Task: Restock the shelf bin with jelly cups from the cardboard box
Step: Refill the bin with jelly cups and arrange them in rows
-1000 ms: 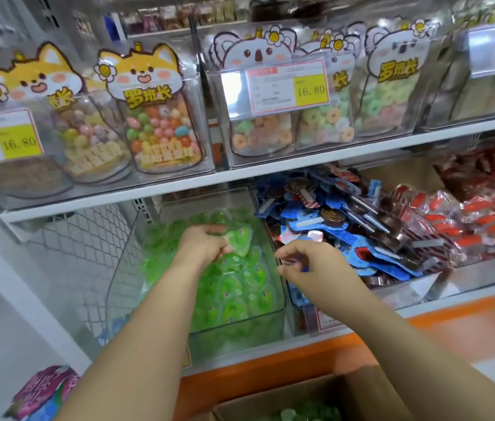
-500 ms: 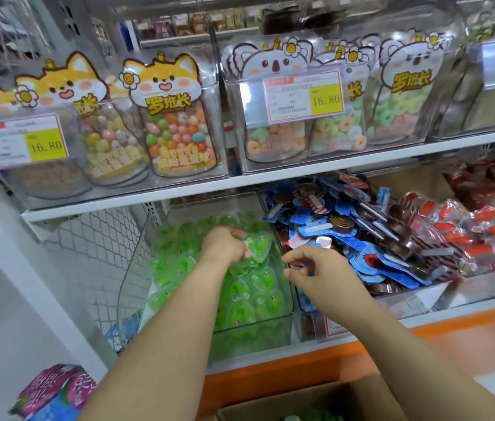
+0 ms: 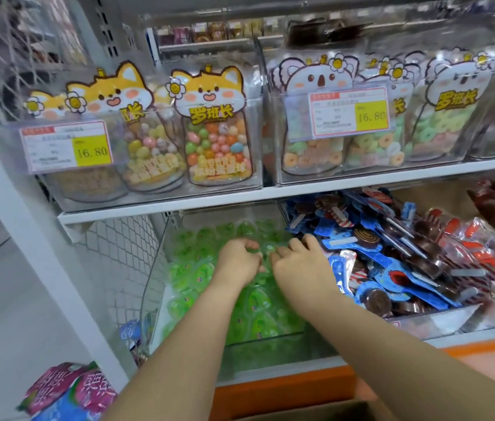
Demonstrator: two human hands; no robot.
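Right hand (image 3: 300, 265) shifted beside left hand (image 3: 238, 262), jelly cups (image 3: 197, 271) fill bin (image 3: 270, 337)

The jelly cups (image 3: 193, 270) are translucent bright green with tiny red-and-blue marks, in a clear shelf bin (image 3: 154, 287). Beside them are blue wrappers (image 3: 392, 276) holding dark brown discs with a paler swirl and red-and-white stripes, and further right clear packets (image 3: 492, 253) with red-orange pieces. On the white shelf (image 3: 300, 189), the fox-faced pouches (image 3: 209, 95) are orange, white and yellow over pink, green, orange and blue balls, the koala-faced pouches (image 3: 316, 77) are white and grey over pastel rings, and the price tags (image 3: 67, 147) are white, red-edged, with a yellow block. Lower down are an orange strip (image 3: 270, 387), a brown cardboard box (image 3: 316, 411), pink and blue packets (image 3: 67, 390) and white diamond-pattern mesh (image 3: 118, 247).
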